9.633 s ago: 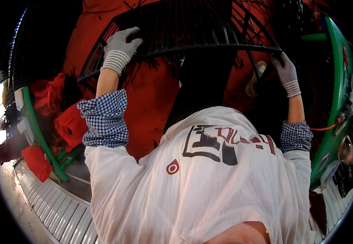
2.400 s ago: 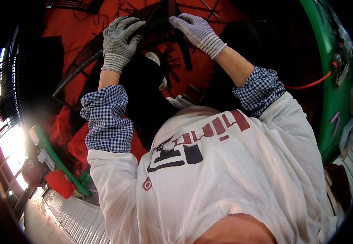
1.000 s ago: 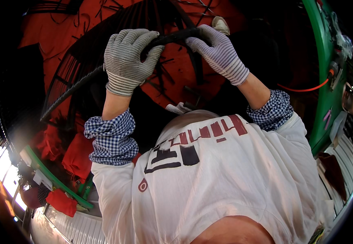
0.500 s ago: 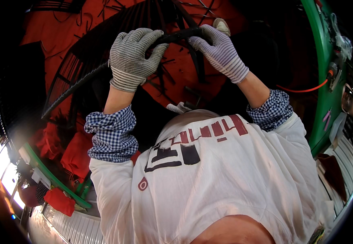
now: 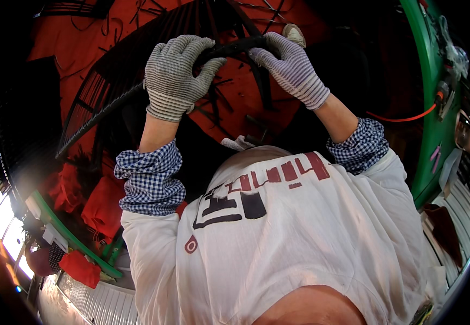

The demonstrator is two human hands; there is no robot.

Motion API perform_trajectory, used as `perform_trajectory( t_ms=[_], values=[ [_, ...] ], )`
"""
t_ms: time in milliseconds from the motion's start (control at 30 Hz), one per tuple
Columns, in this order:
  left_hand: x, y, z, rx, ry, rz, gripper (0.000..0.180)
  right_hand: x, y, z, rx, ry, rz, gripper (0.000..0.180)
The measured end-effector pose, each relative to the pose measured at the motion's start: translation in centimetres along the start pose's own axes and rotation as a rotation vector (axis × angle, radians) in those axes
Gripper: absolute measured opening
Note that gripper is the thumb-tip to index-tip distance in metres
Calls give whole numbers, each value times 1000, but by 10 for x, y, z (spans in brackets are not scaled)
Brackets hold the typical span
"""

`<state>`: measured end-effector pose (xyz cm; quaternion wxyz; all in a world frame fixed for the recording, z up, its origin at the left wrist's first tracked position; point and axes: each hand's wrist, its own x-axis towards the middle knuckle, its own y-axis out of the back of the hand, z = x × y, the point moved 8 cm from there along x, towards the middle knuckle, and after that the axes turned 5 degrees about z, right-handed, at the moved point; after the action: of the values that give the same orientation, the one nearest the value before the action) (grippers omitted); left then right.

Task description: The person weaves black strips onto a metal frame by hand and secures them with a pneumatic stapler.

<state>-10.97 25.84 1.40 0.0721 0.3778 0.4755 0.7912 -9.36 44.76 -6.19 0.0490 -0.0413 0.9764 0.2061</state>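
My left hand (image 5: 175, 78) now closer to my right hand (image 5: 295, 70) than at first
Both grip the black frame (image 5: 237, 47), thumbs nearer me

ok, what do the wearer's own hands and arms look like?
Left hand and right hand: finely striped, light-and-grey gloves, the right one purplish. Bare forearms, then bunched dark-blue-and-white checked sleeves, white sleeves above.
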Motion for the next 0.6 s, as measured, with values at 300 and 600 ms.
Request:
perform_trajectory(
  t_ms=[300, 600],
  values=[
    [3, 4, 4, -17, 30, 33, 40, 0, 1, -2, 49, 57, 20, 29],
    [6, -3, 6, -55, -1, 24, 31, -2, 4, -3, 29, 24, 25, 27]
  ],
)
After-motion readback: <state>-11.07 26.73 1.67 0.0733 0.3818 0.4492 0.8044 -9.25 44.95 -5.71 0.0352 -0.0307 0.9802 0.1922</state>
